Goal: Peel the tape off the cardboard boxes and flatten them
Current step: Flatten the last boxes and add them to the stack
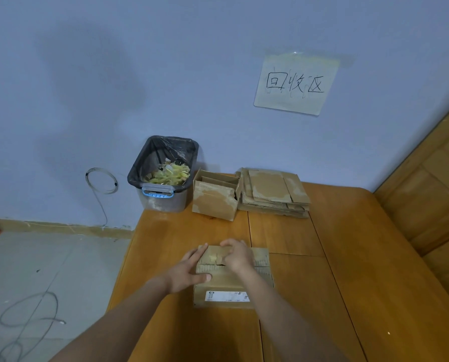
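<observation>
Head view: we work at the tape on a closed brown cardboard box near the front of the orange-brown wooden table.

Our left hand lies flat with fingers straight against the box's left end, we judge to brace it. Our right hand curls over the top seam, seemingly pinching a scrap of yellowish tape, though the fingertips are hidden. The box's long axis runs left to right, its white label facing us. Behind stand an opened brown box, a stack of flattened cardboard and a black-lined grey bin of peeled tape.
</observation>
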Tool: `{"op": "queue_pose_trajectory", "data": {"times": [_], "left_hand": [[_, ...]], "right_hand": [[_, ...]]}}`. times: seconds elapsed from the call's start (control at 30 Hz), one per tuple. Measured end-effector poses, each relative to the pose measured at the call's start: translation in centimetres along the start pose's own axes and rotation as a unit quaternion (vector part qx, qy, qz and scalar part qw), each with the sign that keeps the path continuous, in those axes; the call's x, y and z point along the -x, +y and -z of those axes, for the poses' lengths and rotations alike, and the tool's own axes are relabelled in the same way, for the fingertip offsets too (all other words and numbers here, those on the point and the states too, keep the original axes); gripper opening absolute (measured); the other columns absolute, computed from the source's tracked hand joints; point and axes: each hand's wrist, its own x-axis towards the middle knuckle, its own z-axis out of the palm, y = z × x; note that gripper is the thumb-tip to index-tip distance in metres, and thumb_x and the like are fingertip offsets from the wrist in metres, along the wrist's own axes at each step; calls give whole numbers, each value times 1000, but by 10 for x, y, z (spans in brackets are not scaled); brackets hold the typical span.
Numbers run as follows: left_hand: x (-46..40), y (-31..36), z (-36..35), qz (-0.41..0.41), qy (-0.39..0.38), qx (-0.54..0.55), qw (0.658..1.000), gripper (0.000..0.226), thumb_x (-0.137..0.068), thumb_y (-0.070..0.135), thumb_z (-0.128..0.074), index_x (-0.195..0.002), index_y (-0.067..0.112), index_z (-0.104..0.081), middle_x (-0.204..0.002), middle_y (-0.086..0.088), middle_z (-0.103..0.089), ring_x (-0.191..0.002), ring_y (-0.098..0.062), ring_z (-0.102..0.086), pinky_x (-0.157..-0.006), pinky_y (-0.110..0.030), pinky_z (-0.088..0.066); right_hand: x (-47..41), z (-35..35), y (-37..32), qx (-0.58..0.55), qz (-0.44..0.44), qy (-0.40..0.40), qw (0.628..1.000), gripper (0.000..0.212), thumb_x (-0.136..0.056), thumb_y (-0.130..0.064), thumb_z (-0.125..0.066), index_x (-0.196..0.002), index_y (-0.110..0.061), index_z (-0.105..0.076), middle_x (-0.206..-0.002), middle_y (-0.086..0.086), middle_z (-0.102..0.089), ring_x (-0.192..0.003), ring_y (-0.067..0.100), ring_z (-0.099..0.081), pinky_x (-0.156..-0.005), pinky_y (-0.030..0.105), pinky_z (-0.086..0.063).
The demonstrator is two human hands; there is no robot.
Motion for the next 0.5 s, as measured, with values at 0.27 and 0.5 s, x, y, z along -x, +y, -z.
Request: {"op": "queue_pose_trajectory", "data": {"times": [0.27, 0.5], "left_hand": [[-1, 2, -2, 6, 5, -7, 1000, 93, -89, 48, -63, -151, 41, 6, -162, 3, 6, -148, -23, -9, -118, -37, -20], [1, 3, -1, 12, 7, -24, 1000, 93, -90, 49, -60, -152, 39, 9, -162, 2, 5, -148, -24, -11, -118, -36, -22]], "right_hand": [[5, -5, -1, 138, 65, 5, 988, 62, -79, -65, -60, -127, -28, -50, -130, -1, -47, -126, 23, -39, -104, 40, -29], [1, -14, -5, 129, 66, 18, 989, 59, -77, -58, -68, -122, -27, -46, -128, -1, -44, -122, 23, -39, -103, 38, -31]]}}
